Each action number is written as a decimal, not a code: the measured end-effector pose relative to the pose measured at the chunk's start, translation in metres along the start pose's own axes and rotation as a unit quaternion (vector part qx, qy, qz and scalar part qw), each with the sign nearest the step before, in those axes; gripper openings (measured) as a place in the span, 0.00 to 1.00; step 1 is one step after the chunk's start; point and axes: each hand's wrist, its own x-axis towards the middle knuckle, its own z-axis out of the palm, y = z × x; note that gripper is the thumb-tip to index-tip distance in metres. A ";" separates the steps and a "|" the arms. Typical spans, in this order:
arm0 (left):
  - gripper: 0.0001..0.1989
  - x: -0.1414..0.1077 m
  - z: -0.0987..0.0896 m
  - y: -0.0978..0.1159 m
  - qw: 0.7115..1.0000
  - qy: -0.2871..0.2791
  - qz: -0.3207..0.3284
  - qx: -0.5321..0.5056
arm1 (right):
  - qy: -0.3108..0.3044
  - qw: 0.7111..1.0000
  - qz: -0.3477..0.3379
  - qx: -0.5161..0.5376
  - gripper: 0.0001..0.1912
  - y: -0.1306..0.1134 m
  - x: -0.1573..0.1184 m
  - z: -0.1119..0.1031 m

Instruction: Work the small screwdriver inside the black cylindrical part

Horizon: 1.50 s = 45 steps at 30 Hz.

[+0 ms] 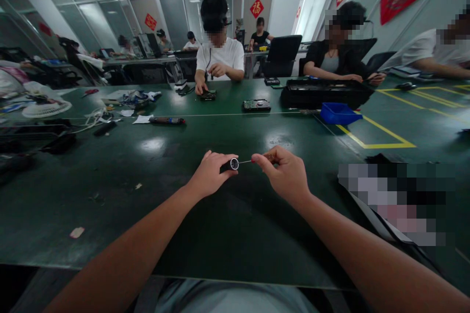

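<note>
The left hand point(209, 173) has its thumb and fingers closed around a short black cylinder point(234, 164), its silver-rimmed end facing the right hand point(288, 173), whose thumb and fingers pinch a thin-shafted tool point(245, 162). The shaft points at that rim; whether it touches inside cannot be told. Both are held over the green surface point(227, 234), inward from the middle of its near edge. Beyond, toward the far edge, lie a pen-shaped tool point(168, 121), a flat device point(256, 105), a blue tray point(340, 113) and a long black casing point(325, 94). A paper scrap point(77, 232) lies by the near edge, leftward. Along the far edge sits a co-worker in white point(220, 58), one hand on a small dark part point(208, 96).
</note>
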 end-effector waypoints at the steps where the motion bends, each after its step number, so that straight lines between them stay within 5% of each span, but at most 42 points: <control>1: 0.20 0.000 0.000 0.000 1.000 -0.001 0.000 -0.001 | -0.005 1.000 -0.009 -0.001 0.15 0.000 0.000 0.000; 8: 0.20 -0.001 0.001 -0.004 1.000 0.000 0.000 -0.005 | -0.052 0.996 -0.052 0.048 0.06 0.001 -0.002 0.001; 19: 0.20 -0.001 -0.001 -0.001 1.000 -0.009 -0.001 0.000 | -0.074 0.997 -0.026 0.005 0.15 -0.002 0.000 -0.002; 31: 0.20 0.000 0.000 -0.003 1.000 -0.005 -0.001 0.002 | -0.100 0.994 -0.052 0.011 0.13 -0.004 -0.001 -0.002; 40: 0.20 0.000 -0.003 -0.001 1.000 0.005 -0.002 0.010 | -0.036 0.960 0.120 0.249 0.13 0.003 0.001 0.012; 45: 0.19 0.002 -0.010 0.005 0.998 0.011 0.050 0.038 | -0.015 0.870 0.271 0.413 0.11 0.019 0.011 0.017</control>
